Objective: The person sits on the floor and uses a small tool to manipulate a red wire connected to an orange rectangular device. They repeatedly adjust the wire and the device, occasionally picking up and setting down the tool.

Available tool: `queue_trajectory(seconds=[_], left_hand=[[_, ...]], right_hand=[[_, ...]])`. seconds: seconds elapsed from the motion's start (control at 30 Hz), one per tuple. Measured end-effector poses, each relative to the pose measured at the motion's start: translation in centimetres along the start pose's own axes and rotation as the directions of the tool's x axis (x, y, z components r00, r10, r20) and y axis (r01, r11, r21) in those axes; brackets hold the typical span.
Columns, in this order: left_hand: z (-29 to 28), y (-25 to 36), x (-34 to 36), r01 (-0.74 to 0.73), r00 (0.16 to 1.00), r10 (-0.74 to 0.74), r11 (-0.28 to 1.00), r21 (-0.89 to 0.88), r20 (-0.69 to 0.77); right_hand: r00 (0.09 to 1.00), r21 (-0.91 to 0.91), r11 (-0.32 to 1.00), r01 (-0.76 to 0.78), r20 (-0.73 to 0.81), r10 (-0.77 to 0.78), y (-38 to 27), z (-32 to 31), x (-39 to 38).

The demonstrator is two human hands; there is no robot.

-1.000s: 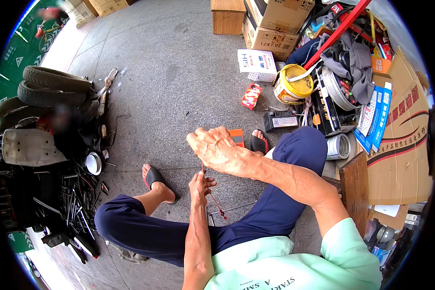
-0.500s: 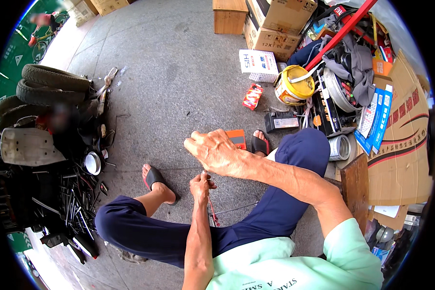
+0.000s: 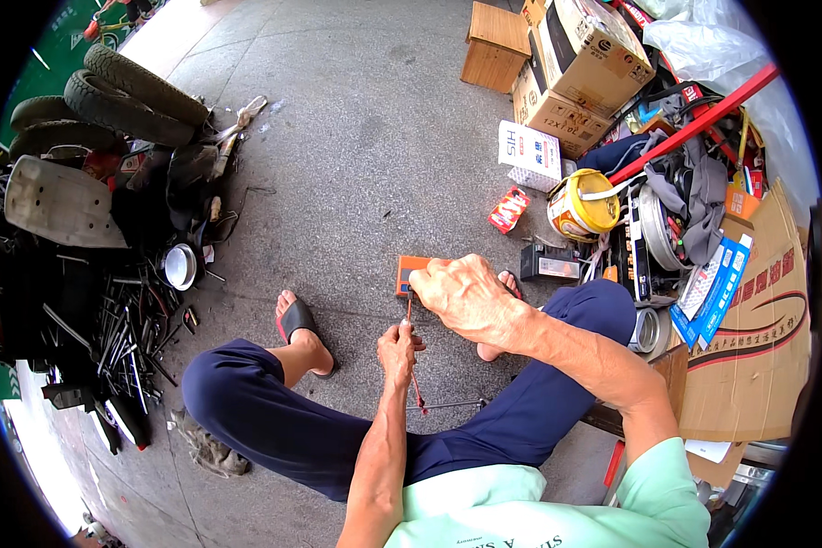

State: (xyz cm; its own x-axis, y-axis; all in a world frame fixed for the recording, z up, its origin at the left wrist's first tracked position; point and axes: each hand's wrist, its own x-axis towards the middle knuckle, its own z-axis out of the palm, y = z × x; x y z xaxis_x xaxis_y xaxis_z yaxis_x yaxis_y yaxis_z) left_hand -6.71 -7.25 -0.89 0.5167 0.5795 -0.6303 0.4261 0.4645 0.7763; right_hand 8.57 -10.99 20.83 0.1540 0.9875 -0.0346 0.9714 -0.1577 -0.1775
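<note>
My left hand [image 3: 398, 353] is closed around a thin red cord or wire [image 3: 416, 384], whose lower part hangs below the fist between my knees. Above and to the right, my right hand [image 3: 473, 297] is closed with its back facing up. A thin reddish strand [image 3: 409, 309] runs up from my left fingertips toward the right fingers; what exactly the right hand grips is hidden under it. Partly covered by the right hand, a flat orange case [image 3: 411, 272] lies on the floor. Below the hands, a slim metal rod [image 3: 452, 404] stretches across between my legs.
At left lie old tyres [image 3: 132, 100], a metal bowl [image 3: 181, 267] and a heap of tools [image 3: 128, 365]. A yellow-lidded bucket [image 3: 583, 205], a black battery [image 3: 550, 263], a red packet [image 3: 510, 210] and cardboard boxes [image 3: 594, 55] stand at right. A large cardboard sheet [image 3: 749, 365] leans there too.
My right hand has shifted right, away from the left hand, uncovering the orange case's left side. A length of strand now shows between the hands. The whole view has turned slightly.
</note>
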Motion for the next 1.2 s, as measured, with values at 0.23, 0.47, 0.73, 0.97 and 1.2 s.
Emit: queue_trajectory(seconds=[0.23,0.47,0.73,0.97,1.2], left_hand=[[1.0,-0.8,0.8,-0.005,0.997,0.008,0.999,0.041,-0.073],[1.5,-0.2,0.2,0.070,0.985,-0.033,0.974,0.215,-0.172],[1.6,0.6,0.1,0.083,0.986,-0.060,0.986,0.146,-0.153],[0.6,-0.7,0.2,-0.019,0.988,0.041,0.989,0.149,-0.151],[1.3,2.8,-1.0,-0.301,0.868,0.449,0.815,0.496,-0.211]], right_hand=[[0.919,-0.402,0.857,0.321,0.352,-0.179,-0.7,0.1,2.3],[0.916,-0.199,0.964,0.179,0.391,-0.089,-0.8,0.5,5.1],[0.913,-0.160,0.968,-0.194,0.331,0.238,0.3,-0.3,5.0],[0.965,-0.040,0.967,-0.253,0.056,0.255,0.7,0.8,4.4],[0.813,0.312,0.883,-0.350,-0.367,0.452,-1.9,2.7,2.3]])
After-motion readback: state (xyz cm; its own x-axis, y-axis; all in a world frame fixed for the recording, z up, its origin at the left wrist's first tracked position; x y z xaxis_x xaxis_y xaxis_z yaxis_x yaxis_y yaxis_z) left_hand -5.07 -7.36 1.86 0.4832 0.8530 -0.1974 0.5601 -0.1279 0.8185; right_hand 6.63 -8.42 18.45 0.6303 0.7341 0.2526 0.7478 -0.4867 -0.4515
